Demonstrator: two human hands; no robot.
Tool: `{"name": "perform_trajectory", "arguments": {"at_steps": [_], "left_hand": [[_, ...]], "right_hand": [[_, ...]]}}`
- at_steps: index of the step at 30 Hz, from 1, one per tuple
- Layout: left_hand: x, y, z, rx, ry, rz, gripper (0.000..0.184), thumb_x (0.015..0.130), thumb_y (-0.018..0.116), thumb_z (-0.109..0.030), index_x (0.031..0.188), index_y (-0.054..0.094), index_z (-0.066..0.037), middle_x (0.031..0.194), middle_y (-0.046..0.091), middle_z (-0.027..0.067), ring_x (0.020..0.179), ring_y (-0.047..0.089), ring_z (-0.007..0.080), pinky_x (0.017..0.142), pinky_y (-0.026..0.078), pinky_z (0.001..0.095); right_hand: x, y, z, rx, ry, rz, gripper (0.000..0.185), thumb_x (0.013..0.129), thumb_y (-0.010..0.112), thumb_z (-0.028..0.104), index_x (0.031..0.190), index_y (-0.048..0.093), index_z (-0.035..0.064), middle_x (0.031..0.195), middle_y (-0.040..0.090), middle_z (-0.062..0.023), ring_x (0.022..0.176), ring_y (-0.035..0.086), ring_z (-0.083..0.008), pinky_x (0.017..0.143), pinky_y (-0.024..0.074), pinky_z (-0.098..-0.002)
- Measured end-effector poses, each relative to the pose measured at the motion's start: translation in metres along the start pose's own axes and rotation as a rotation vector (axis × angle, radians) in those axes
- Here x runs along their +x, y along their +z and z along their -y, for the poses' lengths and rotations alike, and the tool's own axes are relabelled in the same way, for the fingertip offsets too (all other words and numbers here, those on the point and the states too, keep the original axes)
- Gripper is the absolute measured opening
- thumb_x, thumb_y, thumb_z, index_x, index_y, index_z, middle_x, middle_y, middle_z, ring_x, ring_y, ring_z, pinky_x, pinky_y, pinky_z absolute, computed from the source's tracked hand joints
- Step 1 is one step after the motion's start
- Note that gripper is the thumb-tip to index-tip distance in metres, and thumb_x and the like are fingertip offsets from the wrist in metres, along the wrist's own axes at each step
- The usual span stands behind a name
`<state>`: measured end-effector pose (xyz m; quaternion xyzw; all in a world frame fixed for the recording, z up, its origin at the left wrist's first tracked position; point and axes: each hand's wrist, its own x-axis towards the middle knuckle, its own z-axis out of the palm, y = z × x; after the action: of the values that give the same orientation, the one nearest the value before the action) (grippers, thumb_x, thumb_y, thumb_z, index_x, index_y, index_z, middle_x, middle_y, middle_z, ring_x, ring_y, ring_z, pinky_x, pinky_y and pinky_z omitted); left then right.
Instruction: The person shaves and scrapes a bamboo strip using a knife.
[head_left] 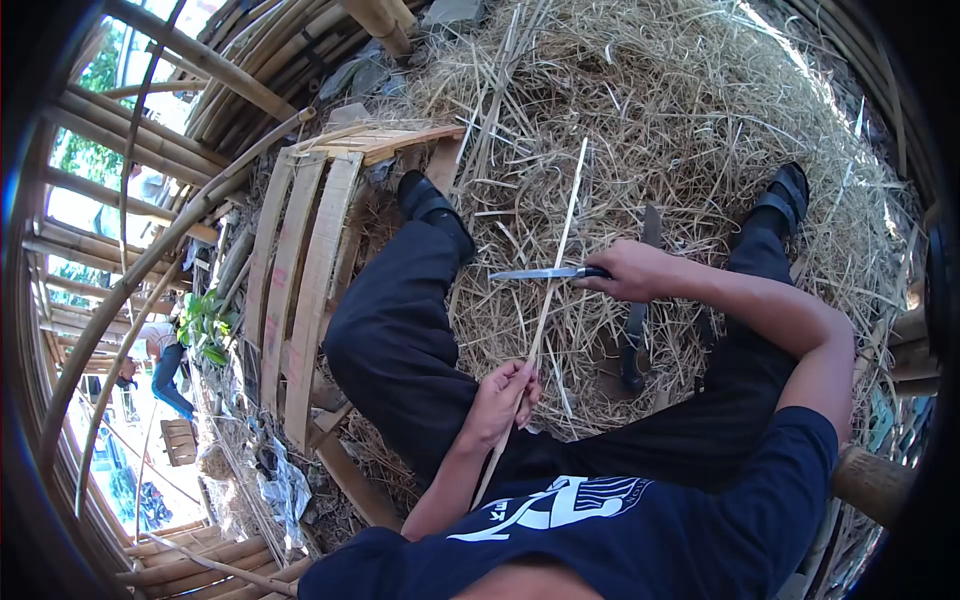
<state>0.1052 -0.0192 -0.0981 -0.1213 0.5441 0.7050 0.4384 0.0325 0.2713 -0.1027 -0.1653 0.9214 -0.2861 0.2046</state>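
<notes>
A long, thin pale strip [560,255] runs from my lap up over the straw. My left hand [503,402] is closed around its lower part, near my thigh. My right hand [625,271] grips the dark handle of a knife [537,273], whose blade points left and lies across the strip above my left hand. On the straw just beyond my right hand is a second, wider blade [652,227], and a dark handle-like object [632,350] lies below the hand, between my legs.
Shavings and straw [690,110] cover the ground. A slatted wooden crate [318,260] stands left of my leg. Bamboo poles [150,200] form a frame at the left, with a person [170,370] beyond it. A thick bamboo end [872,485] is at my right elbow side.
</notes>
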Motion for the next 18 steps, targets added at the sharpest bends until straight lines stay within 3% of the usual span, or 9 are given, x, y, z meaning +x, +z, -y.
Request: {"name": "perform_trajectory", "arguments": {"at_steps": [2, 5, 7, 11, 14, 18], "left_hand": [[0.0, -0.001, -0.002, -0.04, -0.011, -0.008, 0.02, 0.1, 0.044, -0.021, 0.094, 0.049, -0.004, 0.063, 0.048, 0.0011, 0.035, 0.032, 0.0029, 0.032, 0.027, 0.0162], [0.002, -0.005, -0.002, 0.006, -0.001, 0.016, 0.019, 0.1, 0.044, -0.021, 0.106, 0.052, -0.004, 0.063, 0.048, 0.0013, 0.034, 0.031, 0.0025, 0.032, 0.026, 0.0161], [0.001, 0.0, -0.006, 0.0, 0.012, -0.004, 0.026, 0.1, 0.044, -0.02, 0.12, 0.051, -0.004, 0.061, 0.045, -0.0007, 0.034, 0.03, 0.0022, 0.032, 0.025, 0.0161], [0.004, -0.003, -0.001, 0.003, 0.008, 0.019, 0.032, 0.101, 0.043, -0.019, 0.13, 0.047, -0.005, 0.06, 0.042, -0.0021, 0.034, 0.029, 0.0016, 0.032, 0.024, 0.0162], [0.003, 0.0, -0.003, 0.035, 0.012, -0.01, 0.031, 0.101, 0.042, -0.017, 0.129, 0.048, -0.005, 0.06, 0.039, -0.003, 0.035, 0.028, 0.0013, 0.032, 0.023, 0.0164], [-0.004, -0.002, -0.001, -0.022, -0.034, 0.028, 0.032, 0.101, 0.041, -0.016, 0.13, 0.048, -0.006, 0.058, 0.035, -0.0036, 0.035, 0.028, 0.0014, 0.032, 0.023, 0.0169]], "right_hand": [[0.002, 0.011, 0.001, 0.055, -0.113, 0.011, 0.043, 0.094, 0.048, 0.043, 0.085, 0.058, 0.002, 0.061, 0.055, -0.0181, 0.062, 0.058, -0.0382, 0.062, 0.0446, -0.0486], [-0.002, 0.018, 0.007, 0.056, -0.185, 0.093, 0.04, 0.096, 0.045, 0.04, 0.086, 0.056, 0.0032, 0.062, 0.056, -0.0188, 0.063, 0.057, -0.0395, 0.061, 0.0439, -0.0506], [-0.006, 0.026, 0.012, -0.001, -0.141, 0.135, 0.04, 0.097, 0.043, 0.04, 0.084, 0.056, 0.0038, 0.062, 0.056, -0.0185, 0.061, 0.057, -0.0394, 0.06, 0.0443, -0.0505], [-0.007, 0.038, 0.009, 0.024, -0.183, 0.132, 0.047, 0.095, 0.041, 0.047, 0.083, 0.059, 0.0049, 0.063, 0.059, -0.0181, 0.062, 0.059, -0.0397, 0.061, 0.0481, -0.0497], [-0.001, 0.034, -0.004, -0.041, -0.105, 0.104, 0.044, 0.096, 0.041, 0.046, 0.086, 0.061, 0.0079, 0.063, 0.059, -0.0163, 0.06, 0.059, -0.0351, 0.058, 0.0477, -0.0464], [0.018, 0.015, -0.07, 0.058, 0.291, -0.023, 0.049, 0.098, 0.035, 0.045, 0.088, 0.065, 0.0075, 0.059, 0.055, -0.005, 0.056, 0.055, -0.0197, 0.055, 0.0473, -0.0386]]}}
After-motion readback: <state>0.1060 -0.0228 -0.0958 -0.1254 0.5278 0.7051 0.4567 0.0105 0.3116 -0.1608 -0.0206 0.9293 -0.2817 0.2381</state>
